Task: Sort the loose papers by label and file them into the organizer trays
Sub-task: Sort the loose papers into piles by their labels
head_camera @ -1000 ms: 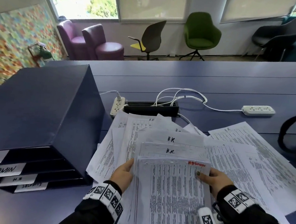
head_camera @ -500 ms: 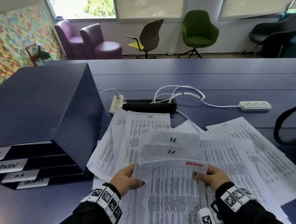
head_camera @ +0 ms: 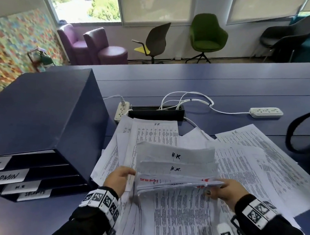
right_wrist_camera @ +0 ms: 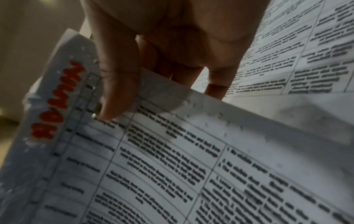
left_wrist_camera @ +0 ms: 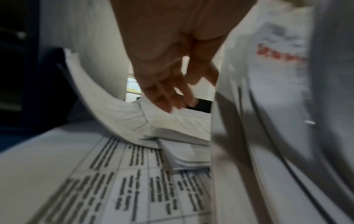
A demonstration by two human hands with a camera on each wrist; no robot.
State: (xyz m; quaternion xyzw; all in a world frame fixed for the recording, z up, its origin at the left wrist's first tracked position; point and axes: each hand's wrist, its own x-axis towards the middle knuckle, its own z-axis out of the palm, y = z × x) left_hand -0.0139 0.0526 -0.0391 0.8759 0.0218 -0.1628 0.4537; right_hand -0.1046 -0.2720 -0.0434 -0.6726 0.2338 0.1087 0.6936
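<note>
- The organizer [head_camera: 40,120] stands at the left of the bench [head_camera: 226,85], its ADMIN tray label [head_camera: 7,176] facing the person.
- The left hand [head_camera: 117,179], fingers loosely spread in the wrist view, steadies the lifted bundle's left edge; a firm hold cannot be told.
- The right hand [head_camera: 226,191] pinches the red-marked ADMIN sheets [head_camera: 175,183], raised above the loose papers [head_camera: 247,169].
- Judged step: gathering ADMIN sheets; next, squaring them and carrying them left to that tray.
</note>
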